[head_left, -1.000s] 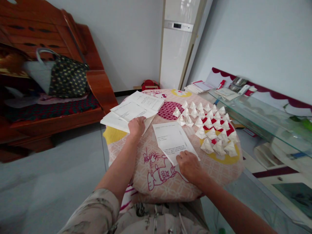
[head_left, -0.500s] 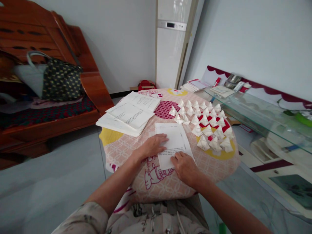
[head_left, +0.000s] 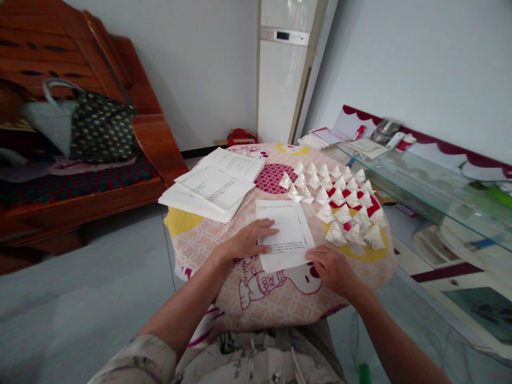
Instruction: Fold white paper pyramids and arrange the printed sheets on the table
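Observation:
A white printed sheet lies flat on the round table's patterned cloth. My left hand rests on the sheet's left side with its fingers spread. At the lower right corner of the sheet, my right hand has thumb and fingers closed on the paper's edge. Beyond and to the right stand several rows of small folded paper pyramids. To the back left is a stack of printed sheets, some lying askew.
A glass shelf with small items stands right of the table. More papers lie at the back right. On the left, a wooden bench holds a dark patterned bag. A white air conditioner stands behind.
My right hand has moved right, from the lower middle of the sheet to its lower right corner. My left hand stays on the sheet's left side. The view has shifted slightly.

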A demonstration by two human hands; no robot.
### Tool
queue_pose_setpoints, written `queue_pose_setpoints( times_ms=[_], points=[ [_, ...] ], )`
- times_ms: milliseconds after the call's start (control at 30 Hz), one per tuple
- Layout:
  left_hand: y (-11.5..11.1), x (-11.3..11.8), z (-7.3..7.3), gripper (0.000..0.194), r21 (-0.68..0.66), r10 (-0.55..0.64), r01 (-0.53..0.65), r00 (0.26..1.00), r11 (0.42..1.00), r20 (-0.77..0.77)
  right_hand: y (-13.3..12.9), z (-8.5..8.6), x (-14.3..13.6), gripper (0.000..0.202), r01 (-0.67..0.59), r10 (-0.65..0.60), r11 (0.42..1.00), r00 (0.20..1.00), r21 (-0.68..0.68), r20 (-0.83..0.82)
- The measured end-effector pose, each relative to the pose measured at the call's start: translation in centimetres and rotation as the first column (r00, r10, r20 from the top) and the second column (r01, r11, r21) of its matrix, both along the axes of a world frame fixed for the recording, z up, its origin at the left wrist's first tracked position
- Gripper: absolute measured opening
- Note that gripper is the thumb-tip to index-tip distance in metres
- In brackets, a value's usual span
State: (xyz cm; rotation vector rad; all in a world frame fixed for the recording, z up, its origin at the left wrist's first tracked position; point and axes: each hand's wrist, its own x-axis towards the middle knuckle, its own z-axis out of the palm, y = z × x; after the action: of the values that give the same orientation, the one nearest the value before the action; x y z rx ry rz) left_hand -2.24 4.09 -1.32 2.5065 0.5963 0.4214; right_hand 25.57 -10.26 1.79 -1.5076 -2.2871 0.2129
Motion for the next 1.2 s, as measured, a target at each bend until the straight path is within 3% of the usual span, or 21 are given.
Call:
queue_pose_setpoints(
  times_ms=[267, 633, 867, 967, 1067, 1200],
  points=[
    [-1.1, 1.0, 0.3, 0.060, -0.004, -0.062, 0.062, 0.998, 0.998, -0.023, -1.5, 1.5, -0.7, 0.019, 0.097, -0.082, 0.994, 0.969, -0.053, 0.233],
    [-1.1, 2.6, 0.7, 0.064, 0.040, -0.037, 0.040, 0.996, 0.998, -0.076, -1.7, 0.8, -1.1, 0.017, 0.143, -0.153, 0.988, 0.913, 0.056, 0.378],
    [-1.2, 2.5, 0.5, 0.072, 0.038, 0.001, 0.002, 0.996, 0.999, -0.093, -2.1, 1.4, -1.4, 0.019, 0.223, -0.150, 0.966, 0.895, -0.130, 0.421],
    [-0.7, 2.2, 1.3, 0.072, 0.038, 0.024, -0.020, 0.996, 0.999, -0.088, -2.8, 2.9, -0.7, 0.028, 0.172, -0.096, 0.960, 0.944, -0.223, 0.317],
    [0.5, 2.2, 3.4, 0.063, 0.048, 0.095, -0.094, 0.995, 0.994, -0.026, -3.0, 4.8, 0.3, 0.035, 0.048, -0.030, 0.974, 0.996, -0.219, 0.085],
    [2.6, 3.8, 5.3, 0.051, 0.105, 0.152, -0.154, 0.988, 0.982, 0.026, -0.1, 6.2, 0.7, 0.025, 0.023, -0.060, 0.984, 0.976, -0.175, -0.208]
  ],
)
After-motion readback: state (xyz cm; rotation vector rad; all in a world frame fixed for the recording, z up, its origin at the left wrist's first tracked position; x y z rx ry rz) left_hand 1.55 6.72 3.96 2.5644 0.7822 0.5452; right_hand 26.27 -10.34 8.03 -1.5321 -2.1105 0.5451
